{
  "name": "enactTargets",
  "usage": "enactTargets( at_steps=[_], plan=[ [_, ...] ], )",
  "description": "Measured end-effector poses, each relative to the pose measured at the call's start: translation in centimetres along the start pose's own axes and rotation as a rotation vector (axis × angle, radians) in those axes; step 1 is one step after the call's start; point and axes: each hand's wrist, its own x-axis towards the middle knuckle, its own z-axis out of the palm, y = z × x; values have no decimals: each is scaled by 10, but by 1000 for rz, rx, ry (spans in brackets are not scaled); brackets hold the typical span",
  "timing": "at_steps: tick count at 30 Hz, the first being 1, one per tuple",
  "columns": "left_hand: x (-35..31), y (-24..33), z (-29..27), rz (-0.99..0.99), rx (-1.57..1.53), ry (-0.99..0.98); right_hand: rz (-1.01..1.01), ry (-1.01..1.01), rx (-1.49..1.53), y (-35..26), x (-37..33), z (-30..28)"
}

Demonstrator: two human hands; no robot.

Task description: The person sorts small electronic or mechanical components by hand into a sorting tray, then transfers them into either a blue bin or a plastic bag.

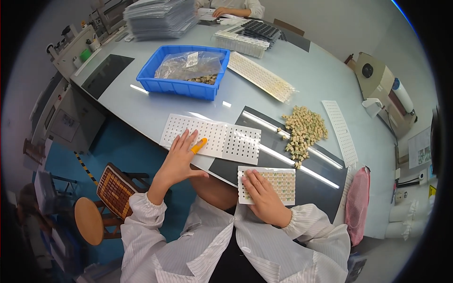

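The left hand (178, 162) is palm down at the near edge of a white board with holes (241, 144), its fingers apart and its thumb set wide. An orange finger cover (199, 145) is on the index finger. The fingertips lie over the board; whether they press on it cannot be told. A seam crosses the board, so whether it is 1 piece or 2 cannot be told.

The right hand (266, 200) lies flat, fingers extended and narrowly spaced, on a smaller board (283, 181) filled with rows of small tan and green blocks. This board is at the near edge of the table (122, 106), directly before the person.

A loose pile of blocks (306, 129) lies beyond the right hand. To its right is 1 narrow white strip with holes (339, 129). A blue bin (177, 88), farther off, contains a clear plastic bag (181, 67) and more blocks. A pink mesh bag (358, 205) is at the right edge.
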Motion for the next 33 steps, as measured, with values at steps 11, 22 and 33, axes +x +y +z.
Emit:
enactTargets(
  at_steps=[11,22,33],
  plan=[
    [-178,-85,-60,-582,283,443,-209,-98,302,-34,108,62],
    [-167,-42,-108,-692,10,773,282,403,7,156,200,-4],
    [-116,-43,-88,-194,-73,594,539,244,-201,232,117,-25]
  ],
)
